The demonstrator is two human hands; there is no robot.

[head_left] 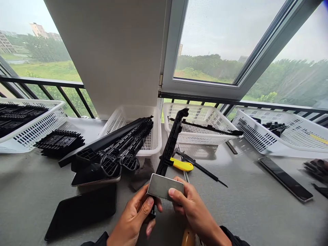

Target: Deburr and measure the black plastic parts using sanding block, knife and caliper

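Note:
My left hand (135,217) is closed around the near end of a long black plastic strip (169,148), which points away from me and leans slightly right. In my right hand (192,205) is a flat grey rectangular block (161,185), its thumb pressed on the top face. The block lies across the strip and hides part of it; whether the two touch I cannot tell. Just beyond the block, a yellow-handled utility knife (183,165) rests beside the strip. A black caliper (205,169) lies behind it to the right.
White baskets stand along the back: left (41,131), middle left (157,136), middle right (205,139) and right (256,136). Ribbed black strips (110,147) lean over one. Stacked black parts (61,141), a black tablet-like panel (83,210), a dark phone-like slab (285,178) and a wooden handle (189,237) lie around.

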